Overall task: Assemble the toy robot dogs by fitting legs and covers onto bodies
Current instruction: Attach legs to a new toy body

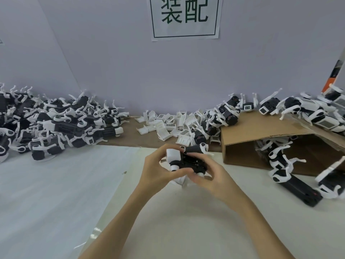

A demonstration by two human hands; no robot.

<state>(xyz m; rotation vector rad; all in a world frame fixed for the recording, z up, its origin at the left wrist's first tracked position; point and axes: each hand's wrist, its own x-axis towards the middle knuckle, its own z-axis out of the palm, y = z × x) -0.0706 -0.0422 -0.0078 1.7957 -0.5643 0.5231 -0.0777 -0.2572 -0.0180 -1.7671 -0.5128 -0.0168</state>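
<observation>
My left hand (158,170) and right hand (211,179) both curl tight around one toy dog body (188,162) — black with white legs — held mid-frame above the table (186,221).

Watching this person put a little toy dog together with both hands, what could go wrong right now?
The left hand and right hand grip the black-and-white plastic toy dog above the table, so a slip could drop it. Its thin white legs stick out and might snap if forced. The heap of loose white plastic covers lies apart behind; reaching over could knock the nearby pile.
</observation>
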